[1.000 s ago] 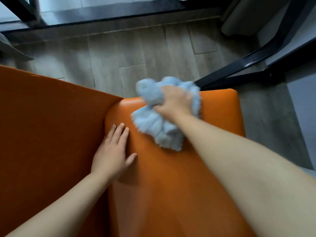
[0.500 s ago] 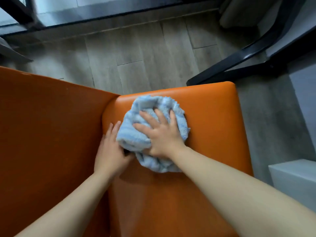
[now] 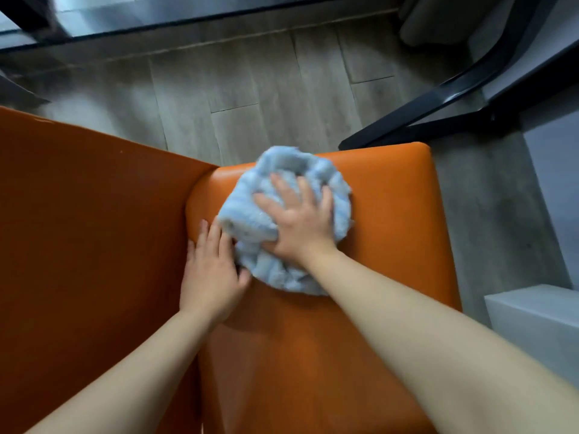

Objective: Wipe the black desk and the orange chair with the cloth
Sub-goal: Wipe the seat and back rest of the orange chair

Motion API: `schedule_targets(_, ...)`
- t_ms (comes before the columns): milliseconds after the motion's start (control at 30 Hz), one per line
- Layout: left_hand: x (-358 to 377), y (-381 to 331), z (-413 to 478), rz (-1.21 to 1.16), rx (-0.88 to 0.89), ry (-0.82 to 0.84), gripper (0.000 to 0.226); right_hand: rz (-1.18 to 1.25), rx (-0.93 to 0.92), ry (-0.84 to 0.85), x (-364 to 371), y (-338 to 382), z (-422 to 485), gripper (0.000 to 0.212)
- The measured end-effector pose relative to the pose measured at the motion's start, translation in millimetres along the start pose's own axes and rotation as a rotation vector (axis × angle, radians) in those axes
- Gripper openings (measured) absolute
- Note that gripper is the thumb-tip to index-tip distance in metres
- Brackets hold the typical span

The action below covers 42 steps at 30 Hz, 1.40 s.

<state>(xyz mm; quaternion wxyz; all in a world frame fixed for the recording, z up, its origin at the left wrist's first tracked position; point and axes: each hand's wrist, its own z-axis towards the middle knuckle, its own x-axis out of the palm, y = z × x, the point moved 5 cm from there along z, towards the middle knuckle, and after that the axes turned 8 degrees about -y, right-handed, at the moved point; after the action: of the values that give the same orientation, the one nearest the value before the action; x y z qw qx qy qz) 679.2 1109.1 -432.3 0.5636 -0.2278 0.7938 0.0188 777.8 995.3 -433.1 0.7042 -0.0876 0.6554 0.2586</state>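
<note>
1. I see my right hand lying on top of the light blue cloth, fingers spread and fairly straight, palm pressing the bunched fabric down onto the orange chair.
2. The cloth sits in a rumpled, roughly round heap on the chair's seat, toward the far edge and closer to the backrest side than to the open side. Part of its far rim reaches the seat's far edge.
3. My left hand rests flat on the seat right where it meets the backrest, fingers straight and held close together, pointing away from me. Its thumb side touches the near-left edge of the cloth; it holds nothing.
4. The chair's backrest fills the left part of the head view as a broad, darker orange panel, and the seat runs from the curved join toward me under both forearms.
5. Beyond the chair I see a grey wood-plank floor.
6. At the upper right, a black slanted frame leg stands on the floor just past the seat's far right corner; I cannot tell whether it belongs to the counter.
7. A pale grey box-like object sits at the right edge, beside the chair.
8. A dark strip runs along the top of the view, above the floor.
</note>
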Motion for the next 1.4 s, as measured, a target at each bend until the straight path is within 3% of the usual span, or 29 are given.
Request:
schedule_targets(33, 0, 2, 1, 0.001, 0.025, 0.007, 0.082, 0.036, -0.171, 0.042, 4, 6, 5, 0.060)
schedule_targets(100, 0, 7, 0, 0.018, 0.036, 0.053, 0.080, 0.028, -0.240, 0.063, 1, -18, 21, 0.068)
schedule_targets(200, 0, 8, -2, 0.034, 0.045, 0.056, 0.077, 0.000, 0.212, 0.014, -20, -97, 27, 0.080)
schedule_targets(300, 2, 3, -4, 0.083, 0.027, 0.073, 0.085, -0.060, 0.709, -0.062, -43, -144, -1, 0.066)
schedule_targets(367, 4, 2, -4, 0.112, 0.018, 0.081, 0.088, -0.112, 0.885, -0.084, -46, -126, -20, 0.063)
schedule_targets(400, 3, 3, -3, 0.125, 0.022, 0.085, 0.089, -0.093, 0.889, -0.067, -40, -107, -26, 0.063)
schedule_targets(433, 2, 3, -2, 0.131, 0.033, 0.094, 0.090, -0.083, 0.791, -0.037, -30, -87, -28, 0.064)
schedule_targets(467, 0, 4, -1, 0.135, 0.051, 0.105, 0.091, -0.068, 0.571, -0.022, -22, -63, -27, 0.063)
schedule_targets(567, -5, 11, -1, 0.138, 0.120, 0.100, 0.089, 0.008, -0.356, 0.037, -3, -9, -21, 0.056)
schedule_targets(600, -7, 13, -1, 0.146, 0.143, 0.099, 0.088, -0.002, -0.566, 0.042, 0, -12, -16, 0.055)
schedule_targets(633, -8, 14, -3, 0.153, 0.158, 0.099, 0.087, -0.023, -0.632, 0.045, 1, -19, -9, 0.054)
schedule_targets(667, -8, 16, -5, 0.147, 0.162, 0.092, 0.085, -0.056, -0.541, 0.044, -5, -25, 5, 0.054)
schedule_targets(767, -9, 16, -18, 0.117, 0.151, 0.067, 0.078, -0.019, 0.344, 0.042, -7, -44, 18, 0.060)
schedule_targets(800, -8, 16, -24, 0.091, 0.132, 0.057, 0.077, -0.020, 0.420, 0.036, -8, -33, 5, 0.063)
schedule_targets(833, -6, 17, -33, 0.055, 0.103, 0.061, 0.078, -0.023, 0.235, -0.008, -8, -14, -7, 0.064)
schedule_targets(867, -4, 20, -43, 0.010, 0.066, 0.066, 0.080, -0.001, -0.128, -0.011, -4, 9, -26, 0.064)
schedule_targets(933, 1, 32, -63, -0.077, -0.007, 0.047, 0.083, 0.135, -0.799, 0.120, 4, 26, -72, 0.058)
schedule_targets(967, 5, 38, -72, -0.124, -0.036, 0.052, 0.082, 0.151, -0.963, 0.194, 5, 23, -72, 0.058)
schedule_targets(1000, 7, 42, -78, -0.156, -0.049, 0.022, 0.080, 0.101, -1.018, 0.226, 5, 26, -63, 0.061)
schedule_targets(1033, 7, 44, -81, -0.194, -0.076, -0.013, 0.079, 0.023, -0.959, 0.225, 10, 32, -44, 0.068)
schedule_targets(1100, -4, 45, -79, -0.317, -0.175, -0.123, 0.074, -0.074, -0.537, 0.193, 10, 52, 13, 0.076)
schedule_targets(1167, -12, 48, -74, -0.441, -0.317, -0.200, 0.068, -0.018, -0.057, 0.264, 14, 73, 49, 0.068)
schedule_targets(1200, -16, 50, -71, -0.507, -0.354, -0.244, 0.066, -0.014, 0.032, 0.304, 16, 87, 50, 0.066)
schedule_targets(1267, -26, 55, -70, -0.668, -0.389, -0.356, 0.062, -0.029, -0.100, 0.337, 20, 107, 24, 0.070)
schedule_targets(1333, -32, 62, -73, -0.730, -0.430, -0.420, 0.059, -0.003, -0.484, 0.304, 14, 117, -28, 0.074)
schedule_targets(1400, -35, 63, -77, -0.704, -0.412, -0.409, 0.054, 0.032, -0.769, 0.372, 5, 106, -56, 0.069)
